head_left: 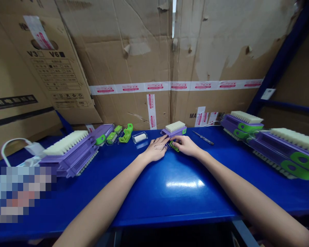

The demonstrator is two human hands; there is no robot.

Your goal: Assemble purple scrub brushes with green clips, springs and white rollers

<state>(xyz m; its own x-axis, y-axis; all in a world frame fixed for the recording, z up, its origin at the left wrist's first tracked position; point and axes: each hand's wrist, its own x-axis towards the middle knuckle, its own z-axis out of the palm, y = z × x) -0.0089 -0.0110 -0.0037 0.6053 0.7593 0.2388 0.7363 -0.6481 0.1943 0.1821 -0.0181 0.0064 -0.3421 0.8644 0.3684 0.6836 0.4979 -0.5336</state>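
My left hand (156,148) and my right hand (186,145) meet at the middle of the blue table (170,192). Between their fingers lies a small green part (174,146) with a metal spring beside it. Both hands have their fingers curled onto it. Just behind the hands stands a purple brush (174,129) with cream bristles pointing up. My left fingertips touch its base.
A row of purple brushes (72,151) lies at the left, with green handles (126,133) and a small clear box (139,137) beside it. More brushes with green clips (273,144) lie at the right. A screwdriver (203,138) rests behind my right hand. Cardboard walls stand behind.
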